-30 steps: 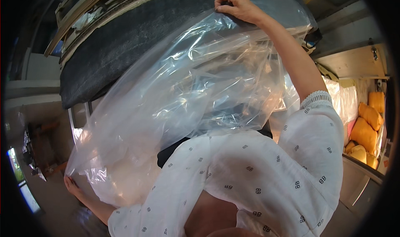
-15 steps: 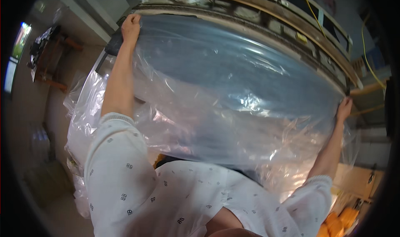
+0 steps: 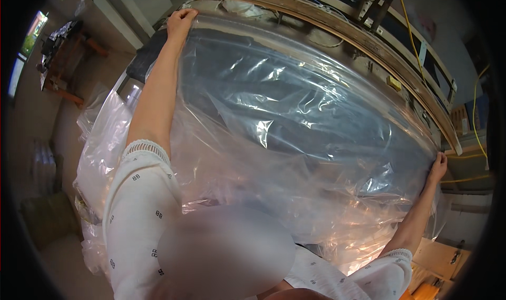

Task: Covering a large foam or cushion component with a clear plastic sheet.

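A wide sheet of clear plastic film is stretched between my two hands, wrinkled and shiny. Both arms reach out wide. At the far left, my left hand pinches one corner of the film's far edge. My right hand grips the same edge at the far right. Beneath the film lies a dark blue-grey flat surface, seen through it. Loose film hangs in folds toward my body and down at the left.
A long wooden bar runs across beyond the film, with a machine frame behind it. A small yellow block sits by the bar. Yellow cables hang at the right. An orange-brown stand is on the floor at the left.
The film's far edge has moved farther past the dark surface toward the wooden bar. My left hand has gone forward slightly; both hands keep their hold. The view has shifted a little.
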{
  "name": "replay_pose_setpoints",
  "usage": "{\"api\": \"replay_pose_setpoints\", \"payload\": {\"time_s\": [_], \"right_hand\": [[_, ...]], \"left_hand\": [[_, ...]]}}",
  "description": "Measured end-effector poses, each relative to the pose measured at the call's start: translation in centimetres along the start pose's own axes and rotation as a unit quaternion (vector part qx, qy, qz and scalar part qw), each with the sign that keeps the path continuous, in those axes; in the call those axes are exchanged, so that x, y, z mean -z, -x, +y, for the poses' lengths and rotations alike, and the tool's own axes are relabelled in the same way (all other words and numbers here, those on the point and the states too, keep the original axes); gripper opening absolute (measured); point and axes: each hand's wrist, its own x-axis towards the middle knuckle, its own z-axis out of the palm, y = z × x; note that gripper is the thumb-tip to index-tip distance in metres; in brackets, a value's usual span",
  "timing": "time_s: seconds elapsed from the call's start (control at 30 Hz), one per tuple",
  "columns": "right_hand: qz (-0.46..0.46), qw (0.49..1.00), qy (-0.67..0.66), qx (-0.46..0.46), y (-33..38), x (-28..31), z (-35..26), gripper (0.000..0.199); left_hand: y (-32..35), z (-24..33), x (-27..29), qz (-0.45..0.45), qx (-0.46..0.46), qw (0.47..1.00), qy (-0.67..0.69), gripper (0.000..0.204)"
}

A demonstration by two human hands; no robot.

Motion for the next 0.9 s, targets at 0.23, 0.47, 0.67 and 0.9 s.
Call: {"api": "replay_pose_setpoints", "payload": {"time_s": [0.23,0.47,0.67,0.9], "right_hand": [[0.096,0.981,0.168,-0.01,-0.2,-0.3,-0.8,0.031],[0.085,0.995,0.004,-0.06,-0.4,0.7,-0.7,0.04],[0.056,0.998,-0.024,-0.019,-0.3,0.8,-1.2,0.041],[0.038,0.982,0.186,-0.008,2.6,0.4,-7.9,0.042]], "left_hand": [[0.1,0.6,-0.3,0.073,0.009,0.989,-0.126,0.021],[-2.2,-3.5,1.4,0.099,0.143,0.969,0.176,0.008],[-2.6,-4.1,1.8,0.175,0.061,0.982,-0.02,0.026],[0.8,0.3,3.8,-0.114,0.044,0.991,-0.051,0.035]]}}
